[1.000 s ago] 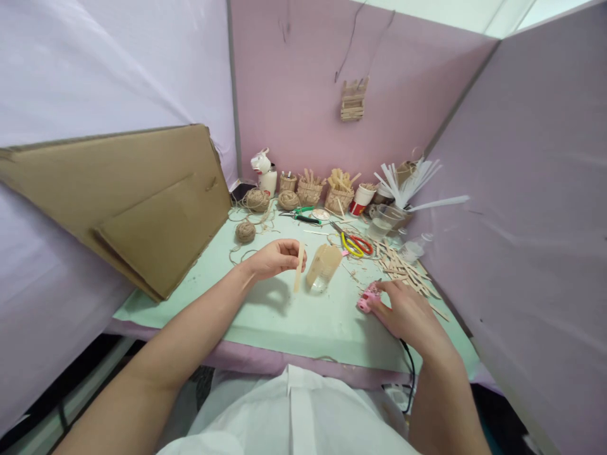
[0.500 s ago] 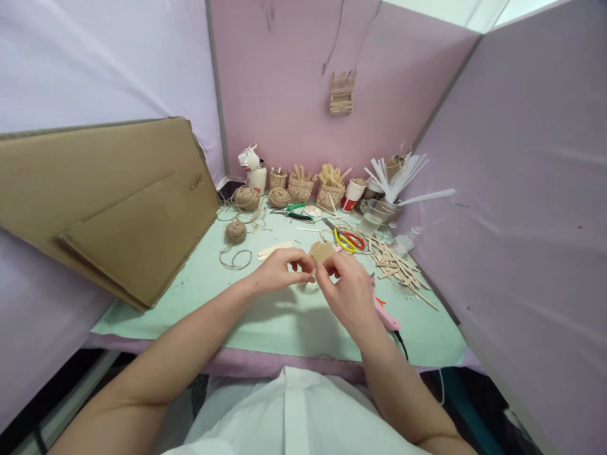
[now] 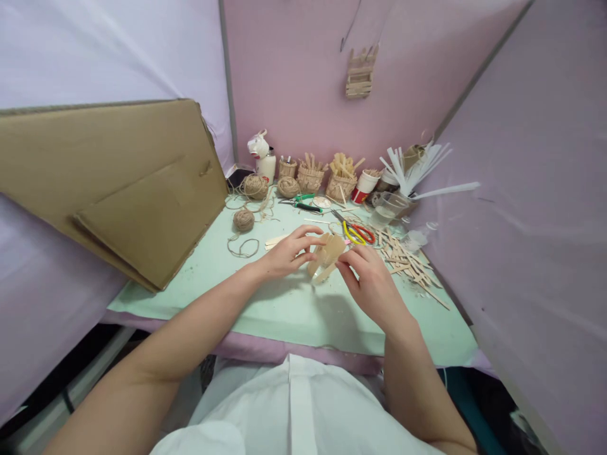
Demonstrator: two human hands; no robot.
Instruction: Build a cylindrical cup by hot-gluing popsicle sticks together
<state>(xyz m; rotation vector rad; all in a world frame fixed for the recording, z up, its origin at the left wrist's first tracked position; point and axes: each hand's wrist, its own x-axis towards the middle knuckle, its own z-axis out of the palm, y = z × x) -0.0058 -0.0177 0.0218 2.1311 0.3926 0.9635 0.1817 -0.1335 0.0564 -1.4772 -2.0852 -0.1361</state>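
My left hand (image 3: 289,253) and my right hand (image 3: 372,284) meet over the middle of the pale green table (image 3: 284,309). Between them is a small piece made of wooden craft sticks (image 3: 327,256). The fingers of my left hand pinch its left side. My right hand's fingertips close on a stick at its lower right edge. A clear cup under the sticks is mostly hidden.
A large cardboard sheet (image 3: 123,183) leans along the left. Twine balls (image 3: 243,219), small woven baskets (image 3: 310,177), green pliers (image 3: 303,203), yellow-red scissors (image 3: 356,232), a plastic cup (image 3: 386,208) and loose sticks (image 3: 408,262) crowd the back and right. Pink partitions enclose the table.
My right hand left the pink glue gun at the right and came to the stick piece. Both hands now hold the piece, which is tilted and a little higher.
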